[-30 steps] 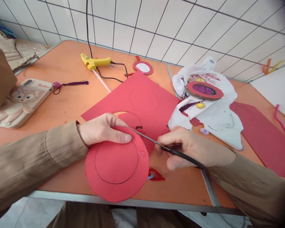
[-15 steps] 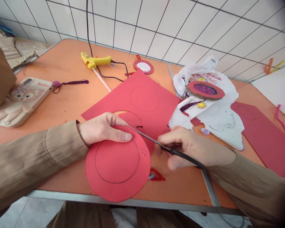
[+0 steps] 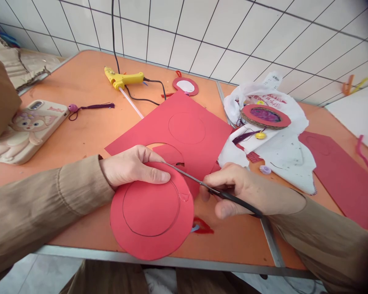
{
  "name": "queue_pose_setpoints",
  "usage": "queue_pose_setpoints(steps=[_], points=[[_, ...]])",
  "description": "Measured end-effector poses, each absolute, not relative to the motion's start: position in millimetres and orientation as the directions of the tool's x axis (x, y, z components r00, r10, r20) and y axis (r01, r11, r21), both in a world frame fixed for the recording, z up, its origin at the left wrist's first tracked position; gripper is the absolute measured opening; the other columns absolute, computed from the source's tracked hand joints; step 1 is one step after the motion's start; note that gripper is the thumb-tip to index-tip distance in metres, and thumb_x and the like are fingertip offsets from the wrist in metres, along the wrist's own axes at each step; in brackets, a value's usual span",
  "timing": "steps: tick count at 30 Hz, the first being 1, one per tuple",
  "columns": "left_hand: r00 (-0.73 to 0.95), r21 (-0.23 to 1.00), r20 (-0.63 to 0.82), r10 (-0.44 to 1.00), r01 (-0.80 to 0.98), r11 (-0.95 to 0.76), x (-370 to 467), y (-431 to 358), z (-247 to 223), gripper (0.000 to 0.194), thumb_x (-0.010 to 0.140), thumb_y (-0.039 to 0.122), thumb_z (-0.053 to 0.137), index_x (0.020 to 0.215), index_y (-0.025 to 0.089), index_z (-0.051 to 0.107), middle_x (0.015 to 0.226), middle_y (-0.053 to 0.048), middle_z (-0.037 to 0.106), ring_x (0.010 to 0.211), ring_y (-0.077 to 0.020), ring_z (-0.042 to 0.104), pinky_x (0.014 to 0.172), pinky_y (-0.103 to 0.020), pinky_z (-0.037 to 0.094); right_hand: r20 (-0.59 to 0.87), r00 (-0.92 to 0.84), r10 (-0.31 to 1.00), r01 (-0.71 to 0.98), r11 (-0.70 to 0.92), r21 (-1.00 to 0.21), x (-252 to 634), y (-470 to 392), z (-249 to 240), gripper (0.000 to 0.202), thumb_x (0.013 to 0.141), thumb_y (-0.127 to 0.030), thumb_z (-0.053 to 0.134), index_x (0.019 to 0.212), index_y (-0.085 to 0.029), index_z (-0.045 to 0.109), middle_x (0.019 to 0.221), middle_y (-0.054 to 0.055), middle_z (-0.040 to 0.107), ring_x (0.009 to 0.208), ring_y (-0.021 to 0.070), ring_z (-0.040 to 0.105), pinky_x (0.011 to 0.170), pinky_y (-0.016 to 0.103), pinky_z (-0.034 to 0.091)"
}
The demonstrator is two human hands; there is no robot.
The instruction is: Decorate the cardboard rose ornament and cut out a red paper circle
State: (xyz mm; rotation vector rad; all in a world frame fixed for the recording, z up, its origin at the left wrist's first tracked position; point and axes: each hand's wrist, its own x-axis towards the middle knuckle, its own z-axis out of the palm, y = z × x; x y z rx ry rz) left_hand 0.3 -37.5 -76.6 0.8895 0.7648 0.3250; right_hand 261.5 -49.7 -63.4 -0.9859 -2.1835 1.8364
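Note:
My left hand (image 3: pixel 138 167) pinches the upper edge of a red paper disc (image 3: pixel 151 212), thumb on top, over the table's front edge. A smaller circle is drawn inside the disc, and a crease or bit of tape marks its right side. My right hand (image 3: pixel 239 190) is closed around the black handles of a pair of scissors (image 3: pixel 221 194). Their blades reach left along the disc's upper right edge, close to my left fingers. Behind the disc lies a red paper sheet (image 3: pixel 184 126) with a pencilled circle and a round cut-out.
A yellow glue gun (image 3: pixel 124 79) with its cord lies at the back. A phone (image 3: pixel 30 130) with a purple tassel is at the left, beside a cardboard box (image 3: pixel 1 96). On the right, a white plastic bag (image 3: pixel 294 143) carries a red cardboard ring (image 3: pixel 265 116).
Hardly anything differs. The scissors and my right hand have shifted very slightly, while the disc stays in my left hand in the same place.

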Motion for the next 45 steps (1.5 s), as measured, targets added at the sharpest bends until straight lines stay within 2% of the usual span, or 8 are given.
queue_pose_setpoints(steps=[9, 23, 36, 42, 45], points=[[0.705, 0.81, -0.437, 0.559, 0.039, 0.584, 1.0, -38.1, -76.8, 0.01, 0.075, 0.021, 0.074, 0.081, 0.016, 0.081, 0.075, -0.009, 0.078, 0.068, -0.0235, 0.074, 0.069, -0.033, 0.06, -0.309, -0.775, 0.551, 0.414, 0.072, -0.908, 261.8, -49.9, -61.6, 0.049, 0.077, -0.061, 0.069, 0.07, -0.013, 0.06, 0.052, -0.008, 0.03, 0.047, 0.005, 0.021, 0.041, 0.02, 0.021], [0.722, 0.81, -0.459, 0.519, 0.099, 0.578, -0.2, -36.3, -74.5, 0.011, 0.077, 0.022, 0.073, 0.082, 0.016, 0.081, 0.074, -0.009, 0.078, 0.068, -0.0237, 0.074, 0.069, -0.033, 0.06, -0.33, -0.779, 0.533, 0.445, 0.099, -0.89, 262.9, -49.7, -59.8, 0.049, 0.077, -0.061, 0.068, 0.071, -0.014, 0.057, 0.05, -0.008, 0.032, 0.045, 0.0045, 0.023, 0.04, 0.02, 0.021], [0.724, 0.828, -0.433, 0.537, 0.084, 0.555, -0.1, -36.7, -76.9, 0.009, 0.075, 0.023, 0.074, 0.077, 0.018, 0.081, 0.069, -0.008, 0.077, 0.066, -0.0241, 0.073, 0.064, -0.032, 0.06, -0.331, -0.785, 0.523, 0.44, 0.094, -0.893, 264.6, -50.9, -61.8, 0.05, 0.079, -0.063, 0.065, 0.069, -0.015, 0.054, 0.05, -0.008, 0.031, 0.046, 0.0048, 0.023, 0.041, 0.021, 0.021], [0.731, 0.828, -0.434, 0.527, 0.093, 0.553, -0.5, -36.0, -76.5, 0.007, 0.076, 0.021, 0.075, 0.072, 0.018, 0.08, 0.065, -0.007, 0.076, 0.063, -0.0217, 0.073, 0.064, -0.03, 0.06, -0.364, -0.787, 0.499, 0.44, 0.041, -0.897, 267.3, -49.3, -63.5, 0.048, 0.078, -0.06, 0.068, 0.069, -0.014, 0.055, 0.049, -0.007, 0.037, 0.046, 0.0049, 0.028, 0.041, 0.02, 0.023], [0.733, 0.828, -0.422, 0.533, 0.071, 0.557, -0.4, -37.1, -76.5, 0.006, 0.076, 0.019, 0.075, 0.074, 0.017, 0.08, 0.065, -0.007, 0.076, 0.062, -0.0203, 0.072, 0.062, -0.028, 0.059, -0.415, -0.779, 0.47, 0.438, -0.066, -0.897, 271.2, -47.7, -66.8, 0.048, 0.073, -0.059, 0.073, 0.073, -0.014, 0.056, 0.049, -0.006, 0.043, 0.043, 0.005, 0.035, 0.039, 0.019, 0.026]])
